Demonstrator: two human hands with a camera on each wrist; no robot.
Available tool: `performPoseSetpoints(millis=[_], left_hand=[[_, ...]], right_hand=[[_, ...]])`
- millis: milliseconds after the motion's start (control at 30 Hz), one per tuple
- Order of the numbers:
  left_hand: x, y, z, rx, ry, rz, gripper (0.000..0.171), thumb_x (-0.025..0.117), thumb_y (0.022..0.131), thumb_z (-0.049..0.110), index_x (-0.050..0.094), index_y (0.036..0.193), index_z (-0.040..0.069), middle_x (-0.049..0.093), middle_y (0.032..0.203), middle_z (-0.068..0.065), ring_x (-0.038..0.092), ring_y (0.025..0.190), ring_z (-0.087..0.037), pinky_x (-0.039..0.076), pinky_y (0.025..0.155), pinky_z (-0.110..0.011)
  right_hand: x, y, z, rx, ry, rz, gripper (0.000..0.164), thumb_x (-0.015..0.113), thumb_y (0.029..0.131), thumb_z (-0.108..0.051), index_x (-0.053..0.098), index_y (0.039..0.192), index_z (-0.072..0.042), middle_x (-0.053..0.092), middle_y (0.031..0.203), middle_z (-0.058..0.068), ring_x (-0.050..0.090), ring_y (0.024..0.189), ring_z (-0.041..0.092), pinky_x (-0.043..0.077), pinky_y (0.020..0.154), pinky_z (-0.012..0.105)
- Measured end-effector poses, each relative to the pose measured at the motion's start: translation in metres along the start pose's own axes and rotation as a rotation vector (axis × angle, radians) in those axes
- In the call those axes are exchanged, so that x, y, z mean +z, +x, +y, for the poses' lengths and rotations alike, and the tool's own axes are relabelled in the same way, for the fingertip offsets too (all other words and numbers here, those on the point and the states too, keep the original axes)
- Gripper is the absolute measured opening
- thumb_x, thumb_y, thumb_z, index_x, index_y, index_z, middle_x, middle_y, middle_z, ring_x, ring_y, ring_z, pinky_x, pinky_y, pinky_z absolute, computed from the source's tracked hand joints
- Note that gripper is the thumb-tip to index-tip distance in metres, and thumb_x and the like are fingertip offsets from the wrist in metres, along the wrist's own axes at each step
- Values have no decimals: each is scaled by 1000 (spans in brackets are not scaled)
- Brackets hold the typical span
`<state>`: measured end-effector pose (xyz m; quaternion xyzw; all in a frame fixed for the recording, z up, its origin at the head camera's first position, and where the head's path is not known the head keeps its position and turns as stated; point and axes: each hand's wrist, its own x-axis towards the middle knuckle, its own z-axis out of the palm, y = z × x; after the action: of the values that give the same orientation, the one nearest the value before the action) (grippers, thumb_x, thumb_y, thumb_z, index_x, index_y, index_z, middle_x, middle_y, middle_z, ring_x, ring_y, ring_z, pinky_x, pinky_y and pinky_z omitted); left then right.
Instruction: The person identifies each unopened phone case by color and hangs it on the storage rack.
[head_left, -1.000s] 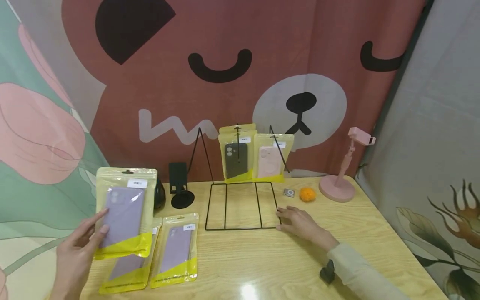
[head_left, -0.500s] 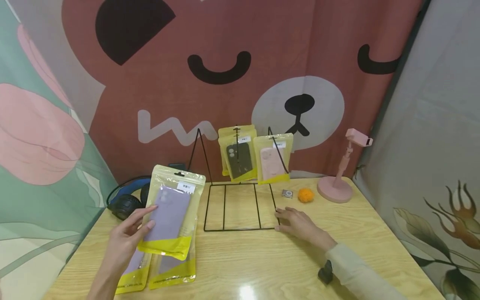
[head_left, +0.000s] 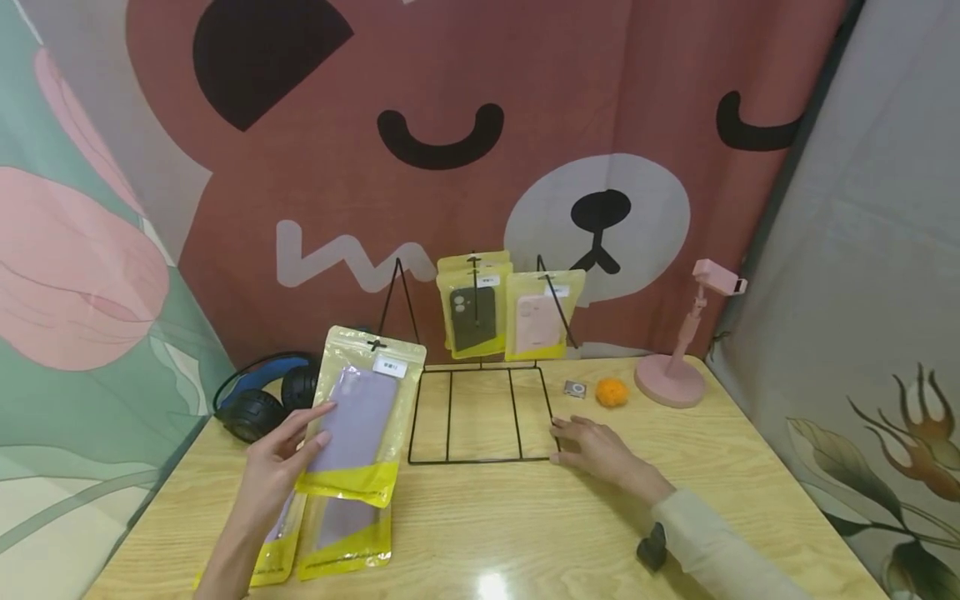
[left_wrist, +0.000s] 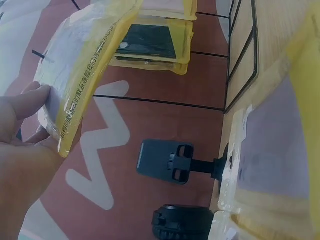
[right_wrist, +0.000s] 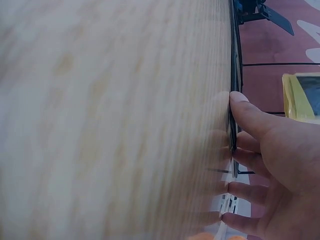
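My left hand grips the left edge of a bagged purple phone case, thumb in front. The clear-and-yellow bag is raised and tilted, its hang hole at the top. Beneath it, another bagged purple phone case lies on the table, with one more partly hidden under my left arm. Fingertips of my right hand rest at the right side of the black wire display rack's base, relaxed and spread. From the rack's hooks hang a bagged dark phone case, with another bag behind it, and a bagged pink one.
Black headphones lie at the left back. A black phone stand appears in the left wrist view. On the right are a small square gadget, an orange fuzzy ball and a pink phone stand. A printed curtain stands behind.
My left hand has carried the bagged purple phone case rightward towards the rack, uncovering the headphones. My right hand stays at the rack's base.
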<state>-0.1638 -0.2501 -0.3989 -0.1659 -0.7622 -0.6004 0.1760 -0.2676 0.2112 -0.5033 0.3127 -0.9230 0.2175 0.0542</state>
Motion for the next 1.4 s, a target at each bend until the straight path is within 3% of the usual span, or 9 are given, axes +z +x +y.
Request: performPoseSetpoints(millis=[100, 167, 267, 333, 467, 600, 900, 1233, 1400], left_hand=[[7, 10, -6, -41, -2, 20, 38, 61, 93, 3, 57, 131, -2, 59, 125, 2, 54, 119, -2, 50, 86, -16], [11, 20, -10, -72, 8, 47, 38, 64, 92, 5, 60, 129, 1, 62, 107, 4, 59, 97, 3, 50, 75, -13], [16, 35, -13, -107, 43, 68, 38, 68, 89, 6, 63, 127, 3, 55, 81, 5, 48, 70, 1, 43, 59, -15], [18, 45, -15, -117, 69, 60, 38, 70, 88, 7, 64, 126, 5, 54, 79, 6, 43, 65, -3, 40, 56, -19], [16, 64, -23, -117, 108, 6, 40, 70, 89, 12, 64, 128, 10, 66, 101, 2, 57, 79, -6, 48, 66, -18], [14, 83, -38, -107, 136, -16, 38, 70, 89, 18, 65, 127, 11, 64, 122, -7, 64, 92, -7, 52, 74, -19], [19, 129, -61, -229, 138, -13, 33, 69, 89, 16, 67, 119, 2, 59, 130, -13, 56, 103, -12, 48, 90, -33], [30, 148, -71, -244, 130, -27, 33, 71, 89, 17, 68, 119, 5, 65, 121, -15, 62, 95, -15, 50, 85, -33], [28, 150, -68, -250, 92, -31, 37, 69, 91, 20, 63, 124, 3, 58, 130, -16, 57, 113, -27, 43, 100, -48]], right_hand=[[-2, -2, 2, 1, -6, 9, 54, 69, 88, -36, 61, 128, -1, 54, 136, 16, 47, 124, 47, 41, 98, 61], [-3, -3, 2, 0, -7, 14, 53, 69, 88, -36, 61, 128, -1, 54, 136, 17, 47, 124, 48, 41, 97, 62], [-3, -3, 1, -1, -4, 13, 53, 69, 88, -35, 61, 128, 0, 54, 136, 17, 47, 124, 48, 40, 97, 62], [-3, -3, -1, 0, 10, 4, 53, 69, 88, -35, 60, 128, 0, 54, 136, 18, 46, 124, 49, 39, 98, 63], [-1, -1, -4, 3, 34, -6, 53, 68, 89, -34, 60, 128, 1, 53, 137, 18, 45, 125, 49, 37, 99, 64], [1, -1, -4, -6, 23, 6, 51, 69, 88, -34, 62, 126, 0, 54, 136, 17, 46, 124, 49, 38, 98, 64], [1, -4, -3, 19, 24, 9, 53, 69, 88, -36, 61, 128, -3, 54, 138, 14, 45, 127, 47, 38, 100, 62], [2, -4, -4, -1, 26, 15, 52, 69, 88, -34, 62, 127, 0, 55, 135, 17, 46, 124, 49, 39, 98, 63], [0, -4, -4, 3, 24, 18, 52, 69, 88, -34, 62, 126, 0, 55, 135, 18, 46, 124, 50, 38, 98, 64]])
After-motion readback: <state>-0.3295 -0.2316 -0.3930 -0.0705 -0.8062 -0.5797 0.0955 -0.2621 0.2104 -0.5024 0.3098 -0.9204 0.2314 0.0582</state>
